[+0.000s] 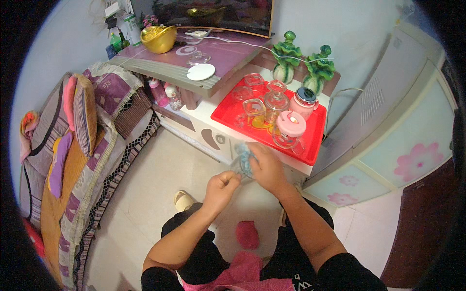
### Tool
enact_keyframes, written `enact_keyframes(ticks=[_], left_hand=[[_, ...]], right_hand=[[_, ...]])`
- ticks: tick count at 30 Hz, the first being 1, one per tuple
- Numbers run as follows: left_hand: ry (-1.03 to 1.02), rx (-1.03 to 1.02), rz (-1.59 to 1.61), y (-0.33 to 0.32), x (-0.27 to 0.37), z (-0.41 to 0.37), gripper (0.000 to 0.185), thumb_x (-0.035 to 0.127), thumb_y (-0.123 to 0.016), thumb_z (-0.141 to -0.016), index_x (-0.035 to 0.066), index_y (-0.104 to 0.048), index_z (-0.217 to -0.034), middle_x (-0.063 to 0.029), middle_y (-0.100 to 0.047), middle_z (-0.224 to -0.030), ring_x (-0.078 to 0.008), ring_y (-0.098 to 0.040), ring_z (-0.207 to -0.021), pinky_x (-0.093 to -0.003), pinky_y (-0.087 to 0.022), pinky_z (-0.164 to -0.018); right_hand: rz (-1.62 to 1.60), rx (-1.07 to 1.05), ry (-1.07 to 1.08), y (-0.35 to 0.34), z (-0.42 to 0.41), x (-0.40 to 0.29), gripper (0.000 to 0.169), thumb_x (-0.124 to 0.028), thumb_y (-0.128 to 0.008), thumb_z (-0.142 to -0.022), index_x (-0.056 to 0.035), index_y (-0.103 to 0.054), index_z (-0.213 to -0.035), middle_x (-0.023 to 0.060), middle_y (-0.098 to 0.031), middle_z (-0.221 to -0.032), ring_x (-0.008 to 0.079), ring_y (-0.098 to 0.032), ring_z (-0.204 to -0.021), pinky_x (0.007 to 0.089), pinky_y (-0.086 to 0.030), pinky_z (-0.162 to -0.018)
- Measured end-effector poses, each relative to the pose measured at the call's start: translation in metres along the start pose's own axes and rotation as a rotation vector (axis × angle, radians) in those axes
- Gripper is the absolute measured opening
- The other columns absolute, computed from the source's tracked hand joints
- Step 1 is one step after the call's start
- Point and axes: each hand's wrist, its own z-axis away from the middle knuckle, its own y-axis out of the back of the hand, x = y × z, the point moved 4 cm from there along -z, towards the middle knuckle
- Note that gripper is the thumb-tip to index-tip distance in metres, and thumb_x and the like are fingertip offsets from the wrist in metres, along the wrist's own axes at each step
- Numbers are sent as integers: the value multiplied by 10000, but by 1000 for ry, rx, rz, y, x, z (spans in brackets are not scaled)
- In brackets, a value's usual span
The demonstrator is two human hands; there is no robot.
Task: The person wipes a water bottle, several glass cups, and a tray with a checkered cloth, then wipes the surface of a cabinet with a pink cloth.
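A clear glass item, blurred and probably a cup, is held by its edge in my left hand. My right hand presses a light blue cloth against the glass. Both hands are in front of the white cabinet, just short of a red tray. On the tray stand several clear glass cups, among them a square-rimmed glass and a cup with a pink lid. A pink mug with a dark lid stands behind that cup.
Left of the tray, a purple tabletop carries a white round lid, a clear lid and a gold bowl. Green vases stand behind the tray. A sofa lies left; a pink cloth is between my legs.
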Motion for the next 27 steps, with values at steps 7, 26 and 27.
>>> enact_keyframes(ticks=[7,26,27], left_hand=[[2,-24,94,-3,12,2,251,201,-558,-875,57,-553,-669,48,-466,-605,-46,-402,-578,-223,-338,-540],[163,-178,686,-1,22,6,311,173,-433,-813,151,-295,-535,17,-294,-509,-118,-273,-485,-312,-355,-610],[170,-200,710,-3,19,6,313,180,-433,-811,151,-294,-533,16,-294,-506,-121,-277,-484,-313,-354,-611]], right_hand=[[16,-30,-183,13,-1,10,308,-111,-529,-841,-2,-547,-1128,240,-596,-1008,355,-582,-958,405,-445,-810],[-998,27,-525,22,-1,34,302,-75,-425,-909,-18,-506,-1194,81,-584,-1140,145,-570,-1004,278,-453,-877],[-987,105,-492,21,-3,30,318,-61,-425,-909,-16,-481,-1219,84,-576,-1150,150,-568,-1009,278,-451,-882]])
